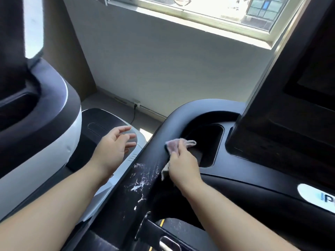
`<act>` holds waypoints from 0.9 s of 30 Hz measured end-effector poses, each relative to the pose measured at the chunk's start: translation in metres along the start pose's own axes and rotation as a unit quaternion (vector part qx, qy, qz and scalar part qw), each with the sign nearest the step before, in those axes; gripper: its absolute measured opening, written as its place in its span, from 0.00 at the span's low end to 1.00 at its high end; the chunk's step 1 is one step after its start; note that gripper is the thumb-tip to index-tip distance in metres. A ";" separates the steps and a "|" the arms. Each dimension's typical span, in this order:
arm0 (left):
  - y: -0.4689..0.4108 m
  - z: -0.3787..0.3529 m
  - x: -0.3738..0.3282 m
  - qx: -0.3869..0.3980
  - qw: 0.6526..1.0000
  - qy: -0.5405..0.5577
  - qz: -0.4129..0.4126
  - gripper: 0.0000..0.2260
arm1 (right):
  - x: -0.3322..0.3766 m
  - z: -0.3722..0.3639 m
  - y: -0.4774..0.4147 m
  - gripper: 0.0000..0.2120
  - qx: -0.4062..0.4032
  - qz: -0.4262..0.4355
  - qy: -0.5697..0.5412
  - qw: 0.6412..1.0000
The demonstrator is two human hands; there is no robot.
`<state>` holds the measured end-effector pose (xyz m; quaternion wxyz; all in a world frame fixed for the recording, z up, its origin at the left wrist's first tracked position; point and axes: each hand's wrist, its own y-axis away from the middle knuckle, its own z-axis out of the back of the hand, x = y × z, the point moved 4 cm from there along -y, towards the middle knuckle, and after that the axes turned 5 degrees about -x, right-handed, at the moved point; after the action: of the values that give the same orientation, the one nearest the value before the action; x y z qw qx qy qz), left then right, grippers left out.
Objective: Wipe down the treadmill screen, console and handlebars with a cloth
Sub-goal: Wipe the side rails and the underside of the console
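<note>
Holding a pale cloth (178, 144) in the right hand (183, 164), fingers closed on the bunched fabric and pressing it on the black handlebar (157, 154), just at the edge of the console's dark tray (210, 142). One loose end of cloth hanging below the palm. White streaks and specks (139, 183) spread on the handlebar nearer to the body (foam or dust, cannot tell). Left hand (113, 148) empty, fingers spread and slightly curled, floating beside the handlebar over the deck of a neighbour treadmill (54, 142), touching nothing. Dark screen (290, 96) standing at right, above the console (253, 178). Window (208, 13) and pale wall (172, 69) behind.
</note>
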<state>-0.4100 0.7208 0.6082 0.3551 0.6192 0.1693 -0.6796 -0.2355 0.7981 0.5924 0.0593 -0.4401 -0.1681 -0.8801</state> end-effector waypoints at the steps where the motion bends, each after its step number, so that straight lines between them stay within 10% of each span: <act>1: 0.003 0.001 0.001 -0.009 1.000 0.001 0.001 0.10 | -0.002 0.000 0.021 0.25 0.018 0.024 0.023 0.999; 15: 0.091 0.033 0.043 -0.142 0.956 -0.254 0.042 0.12 | -0.027 -0.025 0.072 0.33 0.092 0.045 -0.057 0.993; 27: 0.140 0.052 0.054 -0.191 0.903 -0.377 0.075 0.18 | -0.055 -0.027 0.105 0.14 0.122 0.044 -0.027 0.991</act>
<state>-0.3497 0.5741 0.5948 0.5533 0.2481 0.1023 -0.7885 -0.1962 0.6885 0.5596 0.1465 -0.4602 -0.2564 -0.8373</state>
